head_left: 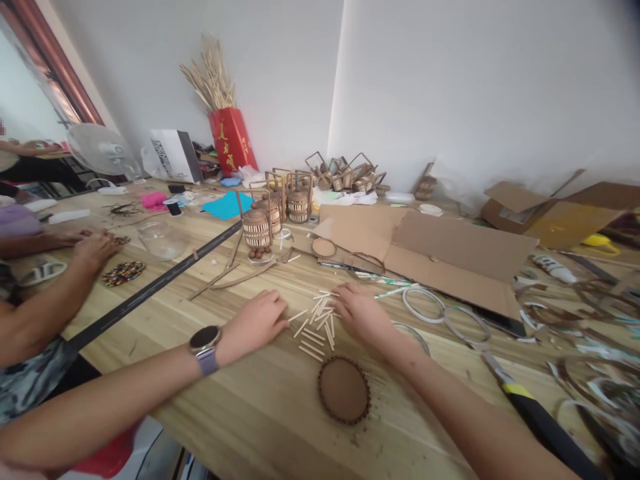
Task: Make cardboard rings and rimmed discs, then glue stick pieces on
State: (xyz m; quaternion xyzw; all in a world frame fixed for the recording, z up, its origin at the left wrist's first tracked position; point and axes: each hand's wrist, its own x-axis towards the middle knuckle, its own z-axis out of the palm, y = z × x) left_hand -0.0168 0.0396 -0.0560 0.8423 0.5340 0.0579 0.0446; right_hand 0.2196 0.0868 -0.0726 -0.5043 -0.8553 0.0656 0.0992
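A loose pile of short, pale wooden sticks (313, 335) lies on the table between my two hands. My left hand (256, 323), with a watch on its wrist, has its fingers curled, and one stick (299, 315) juts from its fingertips. Over the right side of the pile, my right hand (361, 312) bends its fingers down against the sticks; what sits between those fingertips is hidden. Nearer to me lies a round brown disc (344, 390) with a beaded-looking rim of small evenly spaced bumps.
Small lidded baskets (257, 230) stand beyond my hands, near flattened cardboard (450, 263). White rings (423, 305) and black-and-yellow handled pliers (520, 393) lie rightward. At left, another person's hands (97, 248) work beside a bead pile (124, 273) and a glass jar (161, 240).
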